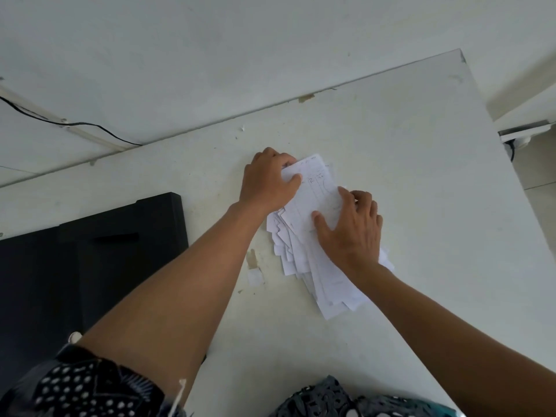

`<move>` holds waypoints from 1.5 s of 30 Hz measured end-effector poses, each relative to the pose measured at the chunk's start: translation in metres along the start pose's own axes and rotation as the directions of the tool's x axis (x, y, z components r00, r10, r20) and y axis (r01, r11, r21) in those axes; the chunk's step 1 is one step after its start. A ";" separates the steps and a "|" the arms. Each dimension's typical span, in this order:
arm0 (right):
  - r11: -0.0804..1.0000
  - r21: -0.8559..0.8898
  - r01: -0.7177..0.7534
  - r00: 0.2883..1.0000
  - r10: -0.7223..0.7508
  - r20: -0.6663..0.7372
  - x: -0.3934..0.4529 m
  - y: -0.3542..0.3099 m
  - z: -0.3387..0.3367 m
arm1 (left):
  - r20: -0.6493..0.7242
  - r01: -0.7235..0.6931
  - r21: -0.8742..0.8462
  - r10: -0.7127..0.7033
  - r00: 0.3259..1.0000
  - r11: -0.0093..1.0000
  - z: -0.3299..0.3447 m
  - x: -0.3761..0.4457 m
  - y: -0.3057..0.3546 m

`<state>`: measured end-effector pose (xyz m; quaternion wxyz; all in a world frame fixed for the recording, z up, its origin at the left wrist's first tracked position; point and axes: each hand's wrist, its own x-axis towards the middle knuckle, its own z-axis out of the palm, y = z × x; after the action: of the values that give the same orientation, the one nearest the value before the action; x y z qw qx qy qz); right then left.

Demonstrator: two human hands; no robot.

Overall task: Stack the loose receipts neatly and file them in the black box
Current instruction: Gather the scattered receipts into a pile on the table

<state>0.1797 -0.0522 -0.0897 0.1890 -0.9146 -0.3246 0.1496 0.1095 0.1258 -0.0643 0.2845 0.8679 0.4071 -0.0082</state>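
Observation:
A fanned pile of white receipts [313, 206] lies on the white table [421, 176], its sheets uneven at the near end. My left hand [267, 182] pinches the far left corner of the top receipt between thumb and fingers. My right hand [352, 227] presses flat on the pile's right side, fingers spread. The black box [90, 266] sits at the left of the table, about a forearm's length from the pile.
The table's far edge meets a white wall [210, 55]. A black cable [75, 124] runs along the wall at the left. Small paper scraps and tape marks [254, 266] lie beside the pile. The table's right edge drops off near a white fixture [523, 130].

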 end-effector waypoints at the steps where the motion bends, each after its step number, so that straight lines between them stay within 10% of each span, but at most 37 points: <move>1: 1.000 0.014 -0.006 1.000 0.007 -0.010 0.003 0.002 -0.001 | -0.021 0.008 -0.011 -0.008 1.000 1.000 0.001 -0.001 -0.001; 10: 0.994 0.074 -0.083 0.996 0.084 -0.010 0.011 -0.009 -0.005 | -0.119 0.084 -0.077 -0.093 0.989 0.993 0.008 -0.024 0.007; 13: 0.981 0.105 -0.165 0.985 0.169 -0.030 0.020 -0.004 -0.011 | -0.315 0.427 -0.272 -0.500 0.807 0.862 0.010 -0.065 0.009; 17: 0.981 0.103 -0.166 0.985 0.170 -0.035 0.013 0.010 -0.016 | -0.096 0.637 -0.509 -0.774 0.626 0.579 0.028 -0.126 0.013; 24: 0.996 0.070 0.060 0.993 -0.066 0.096 -0.018 -0.004 -0.010 | -0.073 0.579 -0.562 -0.732 0.677 0.591 0.046 -0.137 0.042; 31: 0.989 -0.041 -0.140 0.990 0.141 0.019 -0.023 0.025 -0.027 | -0.039 0.566 -0.632 -0.752 0.658 0.529 0.048 -0.154 0.029; 37: 0.998 0.033 0.050 0.991 -0.053 0.120 -0.027 0.030 -0.038 | -0.022 0.594 -0.598 -0.751 0.659 0.539 0.055 -0.161 0.047; 45: 0.907 0.094 -0.410 0.902 0.418 -0.104 -0.108 0.066 -0.052 | -0.262 0.261 -0.100 -0.278 0.924 0.960 0.026 -0.120 0.019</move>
<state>0.1549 -0.1829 -0.0567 0.2041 -0.9629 -0.1053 0.1417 0.0483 0.0186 -0.0470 0.2489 0.7870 0.5580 0.0855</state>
